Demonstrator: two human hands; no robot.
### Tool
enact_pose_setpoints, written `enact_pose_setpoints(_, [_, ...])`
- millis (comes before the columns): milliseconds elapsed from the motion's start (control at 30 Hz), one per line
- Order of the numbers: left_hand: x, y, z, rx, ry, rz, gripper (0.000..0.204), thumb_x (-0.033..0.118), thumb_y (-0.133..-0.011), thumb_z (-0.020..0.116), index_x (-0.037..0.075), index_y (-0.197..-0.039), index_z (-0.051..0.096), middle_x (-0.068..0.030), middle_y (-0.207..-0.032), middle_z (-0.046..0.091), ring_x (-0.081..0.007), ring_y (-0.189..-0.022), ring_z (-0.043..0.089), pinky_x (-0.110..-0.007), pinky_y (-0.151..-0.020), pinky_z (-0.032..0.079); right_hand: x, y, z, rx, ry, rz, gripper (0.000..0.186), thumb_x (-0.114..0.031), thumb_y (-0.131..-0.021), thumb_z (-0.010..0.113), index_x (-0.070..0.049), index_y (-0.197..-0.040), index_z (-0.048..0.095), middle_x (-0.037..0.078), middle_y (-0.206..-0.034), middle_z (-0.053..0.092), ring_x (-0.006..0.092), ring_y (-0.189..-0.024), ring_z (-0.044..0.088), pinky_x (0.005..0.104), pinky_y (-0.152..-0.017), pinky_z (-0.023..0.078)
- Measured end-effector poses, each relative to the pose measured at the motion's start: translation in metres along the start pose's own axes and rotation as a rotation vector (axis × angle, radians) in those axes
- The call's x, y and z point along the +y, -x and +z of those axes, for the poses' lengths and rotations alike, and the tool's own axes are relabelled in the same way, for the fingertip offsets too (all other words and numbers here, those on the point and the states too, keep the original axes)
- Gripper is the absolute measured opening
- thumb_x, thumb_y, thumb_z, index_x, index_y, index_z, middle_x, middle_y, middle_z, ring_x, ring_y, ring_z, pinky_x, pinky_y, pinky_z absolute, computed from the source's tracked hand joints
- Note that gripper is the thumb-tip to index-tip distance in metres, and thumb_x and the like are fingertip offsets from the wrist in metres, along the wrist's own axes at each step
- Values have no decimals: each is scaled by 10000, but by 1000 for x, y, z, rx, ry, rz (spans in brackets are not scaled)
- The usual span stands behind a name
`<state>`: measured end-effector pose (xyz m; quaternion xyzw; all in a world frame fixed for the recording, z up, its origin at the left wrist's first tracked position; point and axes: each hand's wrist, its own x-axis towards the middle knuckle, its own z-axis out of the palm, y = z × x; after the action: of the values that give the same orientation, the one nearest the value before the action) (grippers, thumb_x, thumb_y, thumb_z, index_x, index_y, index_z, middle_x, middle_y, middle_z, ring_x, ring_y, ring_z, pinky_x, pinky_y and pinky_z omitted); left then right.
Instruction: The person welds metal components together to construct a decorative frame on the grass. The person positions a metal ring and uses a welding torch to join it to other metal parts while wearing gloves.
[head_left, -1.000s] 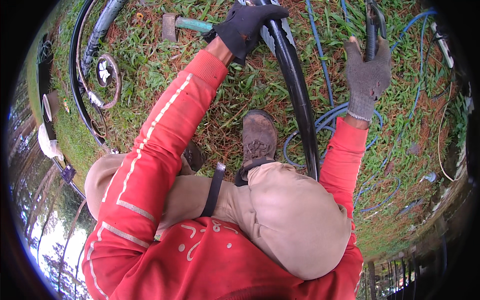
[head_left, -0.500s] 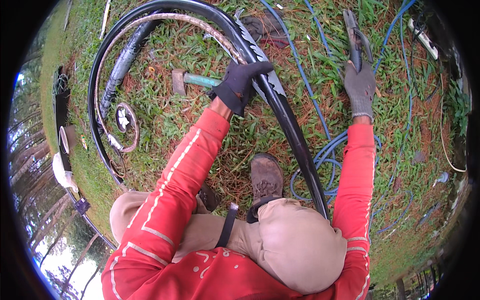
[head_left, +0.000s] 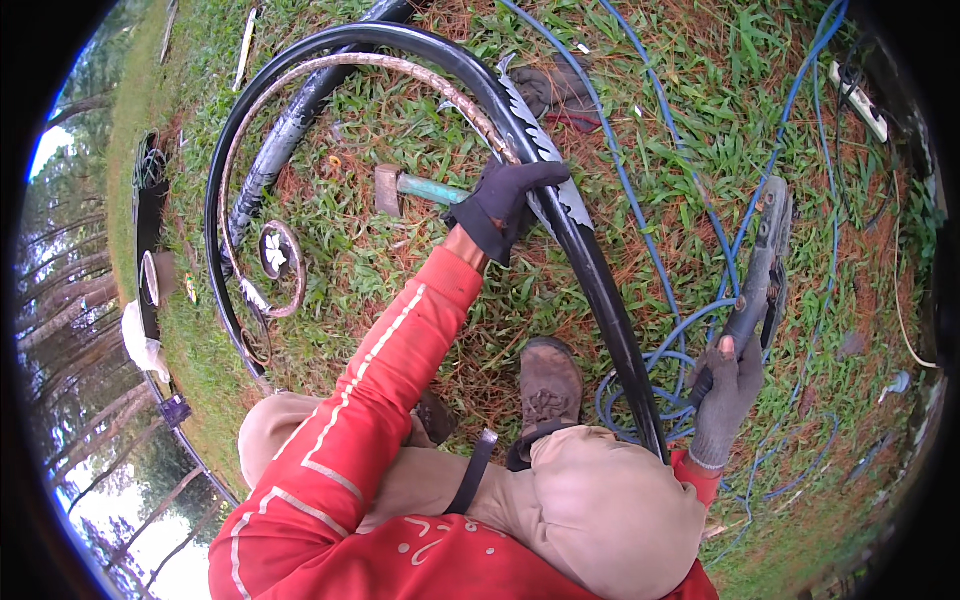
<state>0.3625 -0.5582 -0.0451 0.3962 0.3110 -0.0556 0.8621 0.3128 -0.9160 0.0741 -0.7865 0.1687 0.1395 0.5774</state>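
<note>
My left hand [head_left: 497, 205], in a black glove, grips a long curved black tube [head_left: 597, 275] at a jagged silvery metal strip [head_left: 545, 150] along its side. The end of a thinner, brownish curved rod [head_left: 400, 66] also meets this hand. A hammer [head_left: 388, 190] with a green handle lies beside it, the handle's end hidden. In a grey glove, my right hand [head_left: 728, 390] is closed around a long grey hand tool [head_left: 765, 265] with a dark lever; its exact kind is unclear. The tool points away from me, to the right of the black tube.
Blue hose or cable [head_left: 640, 200] runs over the grass and coils near my right hand. A dark cloth or glove [head_left: 555, 92] lies far off. My boot [head_left: 550, 385] stands inside the tube's curve. A white power strip [head_left: 858, 100] lies at far right, a thick grey-black pipe [head_left: 285, 150] at left.
My right hand has drawn back toward me with the grey tool, which now shows more of its length. My left hand keeps its hold on the tube. The whole view has shifted slightly.
</note>
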Motion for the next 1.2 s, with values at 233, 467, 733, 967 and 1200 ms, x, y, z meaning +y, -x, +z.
enact_pose_setpoints(233, [4,6,6,31,-51,-45,181,119,-935,814,6,-1054,738,-92,-922,753,-245,-784,770,-417,-721,661,-14,44,-7,-77,140,101,454,-303,-1048,769,11,-1344,623,3,-773,586,77,-576,552,273,-516,415])
enact_pose_setpoints(467, [2,1,-3,65,-81,-128,202,150,-975,767,12,-1122,778,-84,-966,744,-250,-849,770,-432,-757,666,-22,64,-11,-233,-31,268,589,-381,-1040,760,-3,-1475,636,-27,-864,582,55,-636,510,248,-554,371])
enact_pose_setpoints(733, [1,0,-5,94,-124,-148,230,226,-1021,728,34,-1135,782,-53,-895,704,-251,-792,758,-450,-697,660,-15,65,-17,-306,50,253,556,-324,-1048,732,-39,-1518,645,-28,-911,606,67,-683,515,260,-600,392])
enact_pose_setpoints(967, [1,-3,-8,72,-106,-184,234,213,-1016,732,22,-1143,778,-79,-927,735,-260,-792,753,-428,-680,640,3,61,-23,-370,78,213,560,-256,-1051,722,30,-1520,609,42,-925,663,109,-720,605,306,-642,492])
enact_pose_setpoints(1200, [2,-8,-15,50,-116,-177,192,162,-1027,721,10,-1136,762,-83,-963,715,-252,-878,741,-423,-822,646,-2,55,-25,-415,-124,404,597,-304,-1057,711,13,-1547,584,55,-880,690,113,-646,634,291,-594,501])
